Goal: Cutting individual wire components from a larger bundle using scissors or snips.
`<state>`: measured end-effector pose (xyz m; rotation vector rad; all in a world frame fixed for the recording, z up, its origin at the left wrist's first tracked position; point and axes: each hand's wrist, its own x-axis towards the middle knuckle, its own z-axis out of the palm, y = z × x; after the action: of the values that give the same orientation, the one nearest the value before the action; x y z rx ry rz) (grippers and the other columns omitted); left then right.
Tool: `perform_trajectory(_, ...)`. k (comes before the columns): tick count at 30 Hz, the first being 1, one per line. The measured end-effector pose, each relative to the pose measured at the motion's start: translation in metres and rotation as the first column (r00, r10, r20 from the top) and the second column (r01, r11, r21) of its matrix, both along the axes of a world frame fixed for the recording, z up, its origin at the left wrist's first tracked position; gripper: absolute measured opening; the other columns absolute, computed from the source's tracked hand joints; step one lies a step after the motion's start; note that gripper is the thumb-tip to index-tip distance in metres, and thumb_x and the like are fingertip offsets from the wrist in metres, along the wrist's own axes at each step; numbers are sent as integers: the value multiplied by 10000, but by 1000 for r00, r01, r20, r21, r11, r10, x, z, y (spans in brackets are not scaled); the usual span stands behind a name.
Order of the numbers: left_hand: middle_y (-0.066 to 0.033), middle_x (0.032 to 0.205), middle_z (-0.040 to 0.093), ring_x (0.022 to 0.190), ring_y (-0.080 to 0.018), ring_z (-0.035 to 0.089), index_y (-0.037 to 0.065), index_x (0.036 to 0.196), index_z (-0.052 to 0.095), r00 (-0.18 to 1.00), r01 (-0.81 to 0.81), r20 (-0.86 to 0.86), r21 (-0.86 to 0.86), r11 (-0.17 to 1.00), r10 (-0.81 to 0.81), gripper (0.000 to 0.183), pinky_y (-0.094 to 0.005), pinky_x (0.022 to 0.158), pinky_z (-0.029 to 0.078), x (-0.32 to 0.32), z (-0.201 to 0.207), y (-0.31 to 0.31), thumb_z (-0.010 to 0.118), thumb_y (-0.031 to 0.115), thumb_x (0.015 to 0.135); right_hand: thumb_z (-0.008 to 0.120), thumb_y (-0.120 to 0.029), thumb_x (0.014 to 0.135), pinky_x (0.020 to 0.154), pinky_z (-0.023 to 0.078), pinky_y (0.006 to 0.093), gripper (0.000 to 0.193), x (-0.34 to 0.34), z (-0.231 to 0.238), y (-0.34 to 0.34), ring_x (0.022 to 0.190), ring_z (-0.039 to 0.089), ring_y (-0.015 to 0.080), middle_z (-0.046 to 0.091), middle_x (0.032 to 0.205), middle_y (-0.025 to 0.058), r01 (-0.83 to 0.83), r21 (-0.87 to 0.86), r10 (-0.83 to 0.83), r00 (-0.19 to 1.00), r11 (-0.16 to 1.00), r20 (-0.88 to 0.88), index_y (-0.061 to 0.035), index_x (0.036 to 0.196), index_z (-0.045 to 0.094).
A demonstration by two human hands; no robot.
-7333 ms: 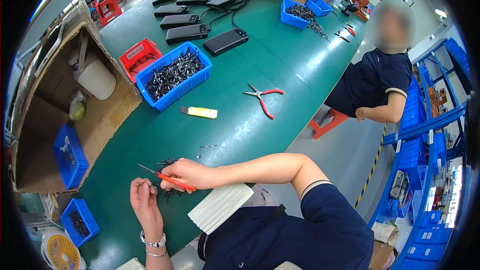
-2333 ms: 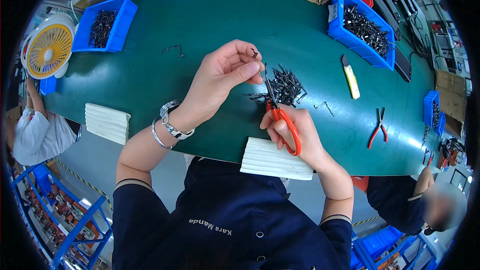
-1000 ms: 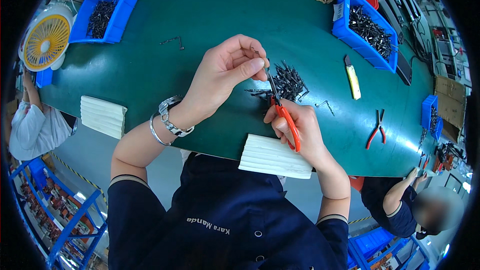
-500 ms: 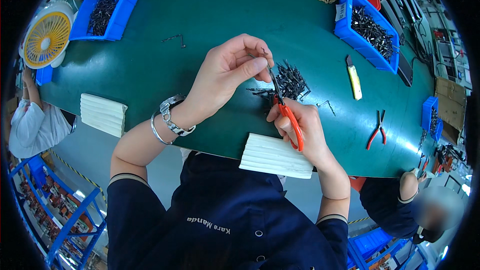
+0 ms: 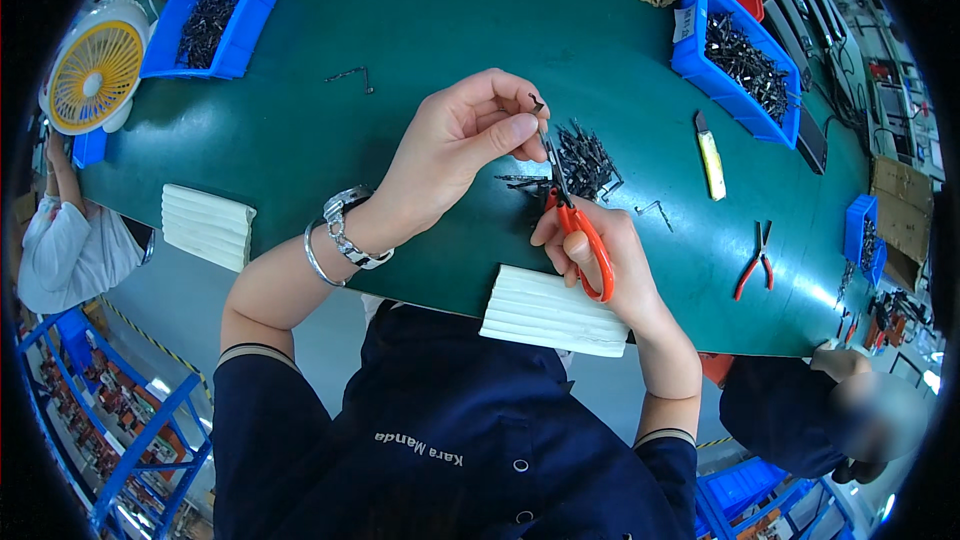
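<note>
My left hand (image 5: pixel 470 145) is raised over the table, thumb and fingers pinching a small thin dark part (image 5: pixel 537 103) whose bent end sticks up past the fingertips. My right hand (image 5: pixel 610 255) grips red-handled scissors (image 5: pixel 592 252). Their dark blades point up and away, with the tips close beside my left fingertips and the pinched part. Just behind the blades lies a pile of small black parts (image 5: pixel 588 162). One loose bent part (image 5: pixel 655 210) is right of the pile, and another (image 5: pixel 352 76) lies farther off at the left.
Blue bins of black parts stand at the far left (image 5: pixel 243 35) and far right (image 5: pixel 735 105). A yellow cutter (image 5: pixel 711 165) and red-handled pliers (image 5: pixel 757 265) lie at right. White ridged pads (image 5: pixel 550 312) sit along the near edge. A fan (image 5: pixel 95 80) is at left; a co-worker (image 5: pixel 775 415) at right.
The scissors have shifted slightly in my right hand, their handles a little farther apart. The bent end of the part shows more clearly above my left fingertips. The co-worker at right has leaned over.
</note>
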<state>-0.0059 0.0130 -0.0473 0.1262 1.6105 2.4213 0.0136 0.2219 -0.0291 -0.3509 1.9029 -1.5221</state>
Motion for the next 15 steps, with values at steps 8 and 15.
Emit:
perform_trajectory(8, -31, 961, 562, 822, -91, 587, 37, 1036, 548, 998, 50, 45, 42, 998, -52, 122, -226, 758, 483, 0, -2, -1, 566, 117, 944, 540, -548, 900, 434, 389, 212, 555, -3, 3, 3, 463, 483, 67, 483, 548, -8, -12, -169, 42, 984, 986, 175, -1, 824, 594)
perform_trajectory(15, -30, 943, 574, 807, -90, 588, 30, 1045, 548, 998, 47, 34, 8, 999, -48, 129, -226, 746, 485, 0, -2, -1, 566, 102, 940, 503, -567, 913, 431, 376, 204, 579, -4, 3, 4, 463, 469, 60, 490, 562, -6, -38, -64, 44, 994, 997, 99, -3, 821, 595)
